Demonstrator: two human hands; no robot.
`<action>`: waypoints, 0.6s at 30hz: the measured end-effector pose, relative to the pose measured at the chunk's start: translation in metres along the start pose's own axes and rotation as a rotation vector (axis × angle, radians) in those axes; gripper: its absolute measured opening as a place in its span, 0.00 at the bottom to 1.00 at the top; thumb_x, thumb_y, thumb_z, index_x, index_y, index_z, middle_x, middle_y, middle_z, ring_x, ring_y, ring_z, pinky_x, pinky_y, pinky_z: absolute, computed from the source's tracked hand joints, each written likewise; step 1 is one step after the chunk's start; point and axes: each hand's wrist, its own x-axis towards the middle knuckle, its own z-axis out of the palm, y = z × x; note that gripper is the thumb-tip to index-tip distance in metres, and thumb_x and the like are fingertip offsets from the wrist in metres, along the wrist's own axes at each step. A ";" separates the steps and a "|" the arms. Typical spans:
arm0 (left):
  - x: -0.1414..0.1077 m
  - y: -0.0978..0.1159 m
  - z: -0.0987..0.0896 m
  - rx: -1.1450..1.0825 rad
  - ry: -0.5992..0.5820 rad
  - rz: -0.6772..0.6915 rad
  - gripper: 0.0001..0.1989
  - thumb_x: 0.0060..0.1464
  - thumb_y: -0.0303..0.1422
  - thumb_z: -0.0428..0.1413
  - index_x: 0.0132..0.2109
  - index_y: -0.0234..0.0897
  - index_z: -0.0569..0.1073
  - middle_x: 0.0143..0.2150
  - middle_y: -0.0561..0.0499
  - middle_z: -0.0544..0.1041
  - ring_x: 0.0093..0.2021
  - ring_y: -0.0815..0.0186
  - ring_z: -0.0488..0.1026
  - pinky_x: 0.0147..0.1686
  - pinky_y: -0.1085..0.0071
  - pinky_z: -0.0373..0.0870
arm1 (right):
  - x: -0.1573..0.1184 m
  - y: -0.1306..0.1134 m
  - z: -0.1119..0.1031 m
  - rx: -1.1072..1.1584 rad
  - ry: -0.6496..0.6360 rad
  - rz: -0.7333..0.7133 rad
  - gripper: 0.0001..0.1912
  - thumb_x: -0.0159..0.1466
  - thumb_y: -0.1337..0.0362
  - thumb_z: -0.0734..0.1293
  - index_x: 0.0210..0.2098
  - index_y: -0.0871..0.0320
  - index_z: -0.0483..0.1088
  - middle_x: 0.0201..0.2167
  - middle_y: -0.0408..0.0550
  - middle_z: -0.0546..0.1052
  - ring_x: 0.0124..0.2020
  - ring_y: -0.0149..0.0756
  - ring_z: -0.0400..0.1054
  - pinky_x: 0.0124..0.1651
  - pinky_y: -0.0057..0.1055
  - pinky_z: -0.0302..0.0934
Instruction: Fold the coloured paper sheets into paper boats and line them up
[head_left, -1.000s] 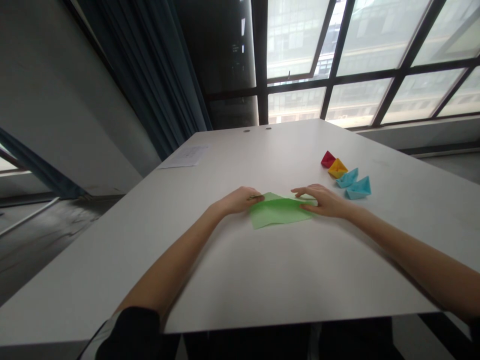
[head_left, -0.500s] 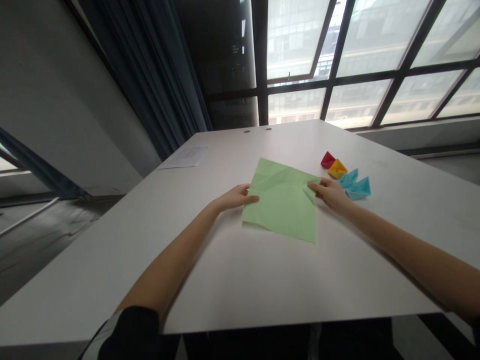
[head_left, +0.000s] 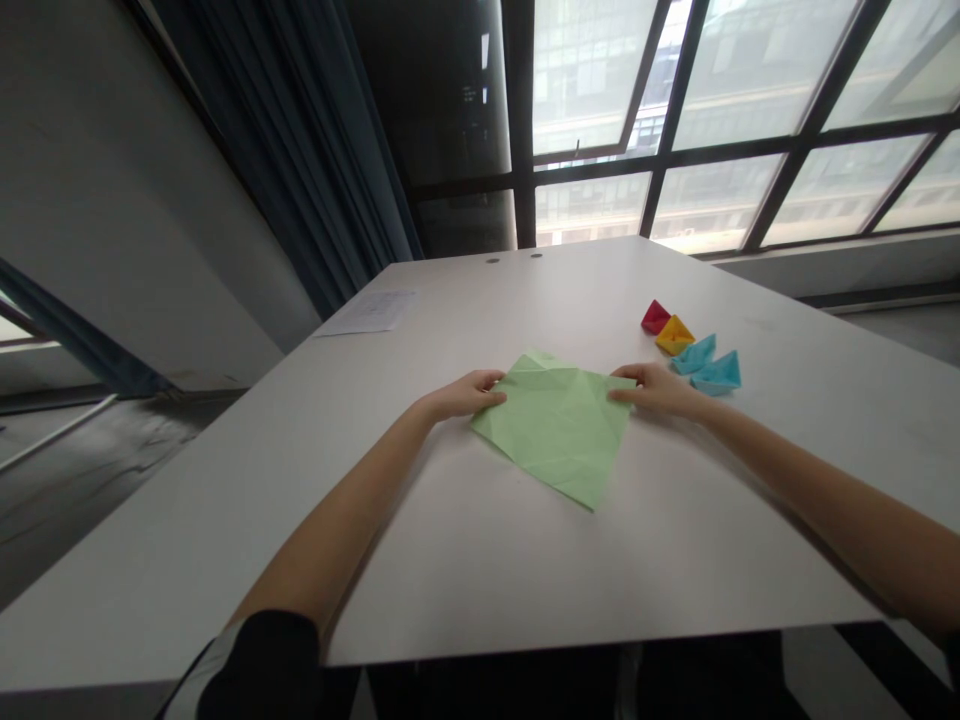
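A creased light green paper is held over the white table, one corner pointing toward the near edge. Its far part bends back behind a crease. My left hand pinches the paper's left side between thumb and fingers. On the right side, my right hand grips the paper the same way. Just beyond my right hand lie small folded paper pieces: a red one, a yellow one and two light blue ones, touching or close together.
The white table reaches back to large windows. A printed white sheet lies at its far left edge. Two small round holes sit near the far edge. A dark blue curtain hangs behind on the left.
The green paper has turned so a corner points nearer to me, and its far part now bends back. My right hand has shifted slightly left along its side.
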 end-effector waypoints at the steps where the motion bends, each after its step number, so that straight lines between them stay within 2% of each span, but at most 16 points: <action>1: 0.000 -0.002 -0.001 0.001 0.007 0.001 0.21 0.47 0.39 0.56 0.47 0.32 0.69 0.36 0.49 0.73 0.37 0.66 0.70 0.34 0.73 0.66 | 0.001 0.002 0.000 -0.004 0.005 0.002 0.16 0.50 0.55 0.67 0.33 0.59 0.72 0.26 0.44 0.75 0.27 0.34 0.67 0.29 0.28 0.59; 6: 0.000 -0.012 -0.008 0.030 0.073 -0.053 0.25 0.48 0.40 0.56 0.50 0.30 0.66 0.25 0.56 0.64 0.23 0.74 0.60 0.21 0.77 0.57 | 0.004 0.013 0.003 0.049 0.138 0.061 0.16 0.50 0.53 0.66 0.29 0.60 0.71 0.22 0.44 0.73 0.22 0.30 0.63 0.25 0.26 0.55; 10: -0.002 -0.016 -0.013 0.029 0.052 -0.046 0.30 0.44 0.38 0.58 0.53 0.29 0.62 0.22 0.60 0.58 0.21 0.75 0.56 0.21 0.77 0.54 | 0.003 0.015 0.003 0.014 0.265 0.117 0.15 0.50 0.53 0.67 0.28 0.60 0.72 0.22 0.44 0.74 0.23 0.30 0.63 0.26 0.26 0.54; 14: -0.002 -0.016 -0.014 0.065 0.094 -0.061 0.30 0.42 0.36 0.59 0.52 0.29 0.64 0.21 0.61 0.56 0.21 0.75 0.55 0.21 0.77 0.53 | 0.003 0.015 0.002 -0.028 0.239 0.096 0.16 0.52 0.52 0.65 0.29 0.59 0.73 0.23 0.45 0.74 0.25 0.32 0.64 0.27 0.27 0.55; 18: 0.000 -0.019 -0.015 0.111 0.123 -0.068 0.25 0.41 0.35 0.59 0.47 0.28 0.68 0.20 0.60 0.57 0.20 0.76 0.55 0.21 0.77 0.51 | 0.003 0.017 0.000 -0.026 0.183 0.050 0.15 0.52 0.55 0.65 0.31 0.60 0.72 0.25 0.45 0.75 0.26 0.33 0.65 0.29 0.28 0.57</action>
